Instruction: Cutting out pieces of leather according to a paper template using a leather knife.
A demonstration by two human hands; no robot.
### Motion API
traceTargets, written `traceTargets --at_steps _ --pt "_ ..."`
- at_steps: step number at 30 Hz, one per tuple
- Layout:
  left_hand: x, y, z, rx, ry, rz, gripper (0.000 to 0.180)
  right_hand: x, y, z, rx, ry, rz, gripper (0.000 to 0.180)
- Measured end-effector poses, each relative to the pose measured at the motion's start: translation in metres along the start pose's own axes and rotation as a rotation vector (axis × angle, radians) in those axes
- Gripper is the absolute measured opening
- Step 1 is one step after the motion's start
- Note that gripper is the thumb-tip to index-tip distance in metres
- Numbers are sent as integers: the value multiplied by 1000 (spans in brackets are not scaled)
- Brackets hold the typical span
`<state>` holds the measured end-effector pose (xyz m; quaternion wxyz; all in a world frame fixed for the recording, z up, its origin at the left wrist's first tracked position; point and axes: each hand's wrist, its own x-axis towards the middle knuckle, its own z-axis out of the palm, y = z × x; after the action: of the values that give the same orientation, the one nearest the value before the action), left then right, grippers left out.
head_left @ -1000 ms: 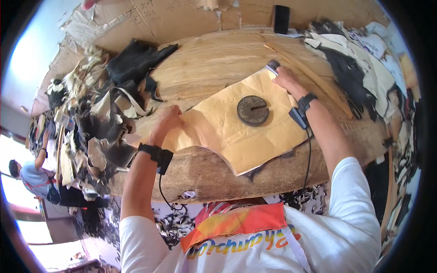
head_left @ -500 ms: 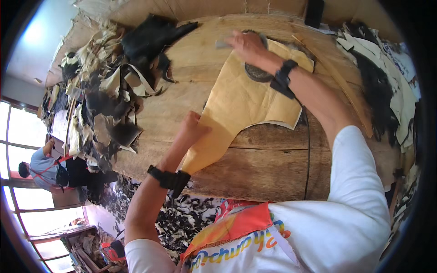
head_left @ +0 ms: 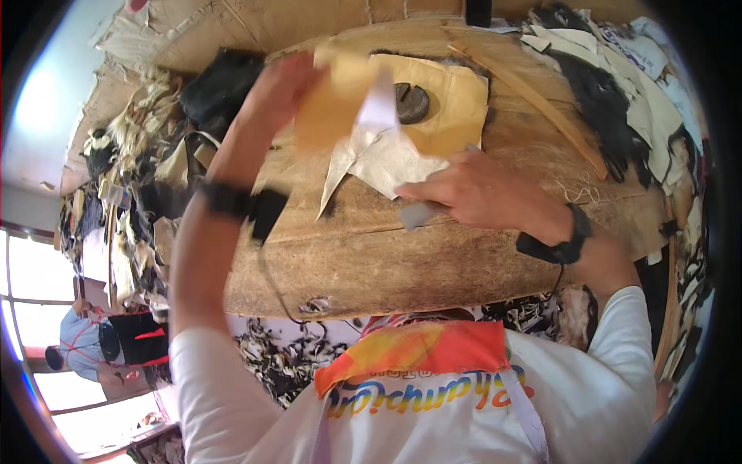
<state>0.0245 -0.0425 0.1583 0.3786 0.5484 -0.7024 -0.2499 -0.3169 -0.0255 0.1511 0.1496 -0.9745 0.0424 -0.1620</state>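
Observation:
A yellow paper pattern lies on the wooden table, its left part folded up and smeared by motion. My left hand grips that raised edge, far left of the middle. Beneath the lifted part shows a pale, whitish piece of hide with a pointed strip at its left. A round dark metal weight with a slot rests on the pattern. Close to the hide's near edge, my right hand is closed round a flat grey blade-like tool, index finger stretched out.
Black and white hide scraps pile up at the left; more hides lie at the right. A wooden stick sits right of the pattern, by a loose thread. Another person works at far left. Scraps cover the floor.
My left hand has moved far up, folding the pattern's near part back and baring the pale hide. My right hand came from the weight toward me, grey tool still in it.

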Motion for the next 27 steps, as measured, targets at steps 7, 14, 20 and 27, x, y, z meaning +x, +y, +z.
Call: traceTargets --at_steps 7,14,20,27 --pt "18 -37 71 67 339 8 60 46 85 51 -83 -62 512 37" --pt "-92 -34 97 359 349 -28 48 42 118 31 -224 157 607 32" --pt "-125 -17 120 345 -142 -148 55 46 101 29 -120 -51 591 43" --pt "-55 -26 147 189 135 -198 73 20 75 37 -305 222 191 36"
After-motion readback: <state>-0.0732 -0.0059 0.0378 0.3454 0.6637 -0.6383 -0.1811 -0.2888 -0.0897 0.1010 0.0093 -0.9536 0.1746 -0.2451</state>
